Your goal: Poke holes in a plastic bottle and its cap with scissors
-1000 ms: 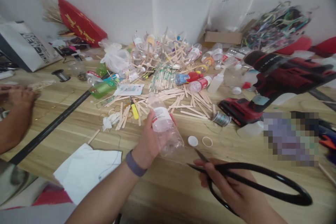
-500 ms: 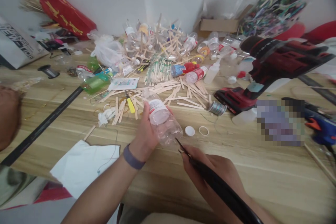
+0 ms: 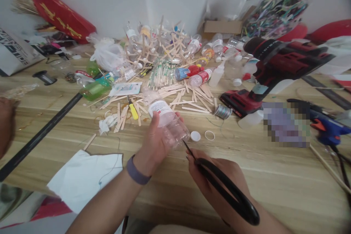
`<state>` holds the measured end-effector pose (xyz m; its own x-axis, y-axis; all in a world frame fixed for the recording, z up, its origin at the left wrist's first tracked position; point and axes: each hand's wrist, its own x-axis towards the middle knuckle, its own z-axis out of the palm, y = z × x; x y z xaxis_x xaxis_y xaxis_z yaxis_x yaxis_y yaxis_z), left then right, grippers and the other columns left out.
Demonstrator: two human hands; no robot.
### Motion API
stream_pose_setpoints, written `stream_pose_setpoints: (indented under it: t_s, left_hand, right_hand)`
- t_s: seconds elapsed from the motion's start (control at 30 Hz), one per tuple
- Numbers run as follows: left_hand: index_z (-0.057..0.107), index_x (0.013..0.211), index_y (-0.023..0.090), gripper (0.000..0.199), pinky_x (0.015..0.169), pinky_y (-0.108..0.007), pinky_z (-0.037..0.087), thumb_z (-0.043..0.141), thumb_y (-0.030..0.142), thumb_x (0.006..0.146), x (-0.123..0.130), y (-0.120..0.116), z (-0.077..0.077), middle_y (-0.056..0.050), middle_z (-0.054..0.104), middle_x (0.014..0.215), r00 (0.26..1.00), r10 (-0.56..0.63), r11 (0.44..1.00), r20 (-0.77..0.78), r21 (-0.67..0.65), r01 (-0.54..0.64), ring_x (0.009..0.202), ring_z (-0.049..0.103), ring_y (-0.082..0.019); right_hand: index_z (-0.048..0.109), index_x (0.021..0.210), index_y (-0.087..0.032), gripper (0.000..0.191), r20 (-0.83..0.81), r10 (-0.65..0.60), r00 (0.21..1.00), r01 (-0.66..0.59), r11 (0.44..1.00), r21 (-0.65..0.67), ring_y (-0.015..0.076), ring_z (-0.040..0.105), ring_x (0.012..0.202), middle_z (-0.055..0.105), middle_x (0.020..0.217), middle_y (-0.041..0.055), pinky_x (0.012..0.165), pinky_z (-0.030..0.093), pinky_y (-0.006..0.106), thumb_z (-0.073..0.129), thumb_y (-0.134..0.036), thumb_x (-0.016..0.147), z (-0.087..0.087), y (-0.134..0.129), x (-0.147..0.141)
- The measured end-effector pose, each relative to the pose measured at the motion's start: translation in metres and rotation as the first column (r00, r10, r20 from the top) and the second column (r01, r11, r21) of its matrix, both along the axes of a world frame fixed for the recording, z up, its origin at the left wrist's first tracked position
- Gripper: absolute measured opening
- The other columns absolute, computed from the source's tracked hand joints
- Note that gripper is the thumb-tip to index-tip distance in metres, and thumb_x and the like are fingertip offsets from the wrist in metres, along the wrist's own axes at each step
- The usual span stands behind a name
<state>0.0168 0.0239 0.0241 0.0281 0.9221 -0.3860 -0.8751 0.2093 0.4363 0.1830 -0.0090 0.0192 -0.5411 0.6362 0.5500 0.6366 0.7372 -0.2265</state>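
Observation:
A clear plastic bottle [image 3: 172,128] with a white label is tilted above the table, its base end towards me. My left hand [image 3: 155,140] is closed around its side. In my right hand [image 3: 219,175] is a pair of black-handled scissors [image 3: 227,190], one large handle loop lying over the back of the hand. The scissor tip is at the bottle's lower edge; whether it has pierced the plastic I cannot tell. A white cap [image 3: 195,136] and a thin white ring [image 3: 210,135] lie just right of the bottle.
Wooden sticks [image 3: 194,108], plastic bottles and a yellow-handled tool [image 3: 133,110] spread across the table behind. A red and black cordless drill [image 3: 263,69] and a blue glue gun [image 3: 329,128] are at right. Another person's hand [image 3: 5,126] shows at the left edge.
The scissors have turned in my right hand, so their handle loop now shows broadly. The bottle remains in my left hand, with the scissor tip still at its base end. The view has shifted slightly.

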Motion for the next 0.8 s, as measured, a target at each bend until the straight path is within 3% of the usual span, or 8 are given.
stream_pose_setpoints:
  t_s: [0.2,0.33,0.47,0.53,0.6,0.7,0.77,0.8]
  left_hand:
    - [0.068,0.085,0.012,0.031,0.075,-0.034,0.057,0.062,0.042,0.088,0.003,-0.004,0.003,-0.008,0.071,0.078,0.992,0.002,1.0,-0.129,0.018,0.0,0.072,0.068,-0.02]
    - [0.066,0.088,0.012,0.023,0.077,-0.036,0.056,0.06,0.034,0.089,0.004,-0.003,0.001,-0.009,0.071,0.081,0.99,0.013,0.998,-0.143,-0.058,-0.022,0.075,0.068,-0.021]
    - [0.063,0.09,0.014,0.017,0.074,-0.035,0.057,0.063,0.03,0.087,0.006,-0.002,-0.003,-0.006,0.069,0.081,0.985,0.071,0.995,-0.156,-0.059,-0.081,0.073,0.067,-0.02]
    - [0.062,0.09,0.014,0.015,0.073,-0.034,0.057,0.064,0.029,0.085,0.006,-0.001,-0.005,-0.005,0.069,0.08,0.983,0.1,0.993,-0.154,-0.047,-0.108,0.072,0.067,-0.019]
    - [0.061,0.09,0.015,0.015,0.073,-0.034,0.056,0.066,0.028,0.084,0.007,-0.001,-0.007,-0.005,0.068,0.08,0.986,0.103,0.994,-0.133,-0.033,-0.109,0.071,0.066,-0.019]
    - [0.059,0.089,0.017,0.013,0.071,-0.034,0.057,0.066,0.027,0.084,0.006,-0.001,-0.008,-0.002,0.067,0.077,0.985,0.11,0.994,-0.13,-0.013,-0.112,0.068,0.066,-0.018]
    - [0.058,0.091,0.018,0.013,0.071,-0.034,0.057,0.066,0.026,0.085,0.006,0.0,-0.008,-0.002,0.067,0.078,0.978,0.141,0.99,-0.153,-0.006,-0.143,0.069,0.066,-0.017]
    - [0.058,0.092,0.018,0.013,0.07,-0.033,0.057,0.066,0.026,0.084,0.005,0.0,-0.007,-0.002,0.067,0.078,0.975,0.152,0.988,-0.162,-0.004,-0.154,0.069,0.067,-0.018]
  right_hand:
    - [0.057,0.08,-0.021,0.035,-0.025,0.001,1.0,-0.002,1.0,-0.02,0.0138,0.055,0.039,0.057,0.051,-0.0036,0.043,0.03,0.03,0.035,-0.028,0.106,-0.007,0.002,0.002]
    - [0.058,0.073,-0.02,0.034,-0.171,0.01,0.985,-0.048,0.974,-0.222,0.0123,0.055,0.042,0.058,0.053,-0.0016,0.043,0.033,0.025,0.041,-0.025,0.101,-0.004,0.005,0.0]
    - [0.062,0.078,-0.018,0.032,-0.277,0.004,0.961,-0.129,0.891,-0.435,0.0105,0.056,0.044,0.062,0.059,-0.0015,0.044,0.04,0.021,0.043,-0.027,0.101,0.005,0.012,-0.001]
    - [0.063,0.076,-0.018,0.037,-0.214,0.01,0.977,-0.093,0.919,-0.382,0.0105,0.052,0.04,0.06,0.055,-0.0011,0.041,0.036,0.022,0.039,-0.027,0.102,0.007,0.016,0.001]
    - [0.063,0.073,-0.018,0.038,-0.091,0.054,0.994,-0.074,0.968,-0.238,0.0115,0.049,0.039,0.057,0.05,0.0001,0.041,0.031,0.024,0.038,-0.025,0.101,0.006,0.02,0.005]
    - [0.064,0.075,-0.017,0.032,0.023,0.109,0.994,-0.105,0.986,-0.126,0.0123,0.05,0.04,0.057,0.049,0.0013,0.043,0.03,0.026,0.041,-0.019,0.097,0.004,0.024,0.006]
    - [0.064,0.076,-0.017,0.03,-0.076,0.092,0.993,-0.107,0.969,-0.222,0.0119,0.052,0.041,0.06,0.053,0.0019,0.042,0.033,0.024,0.043,-0.023,0.097,0.003,0.025,0.003]
    - [0.063,0.076,-0.017,0.032,-0.182,0.051,0.982,-0.114,0.929,-0.353,0.0118,0.053,0.041,0.062,0.056,0.002,0.041,0.034,0.023,0.043,-0.028,0.097,0.003,0.025,0.0]
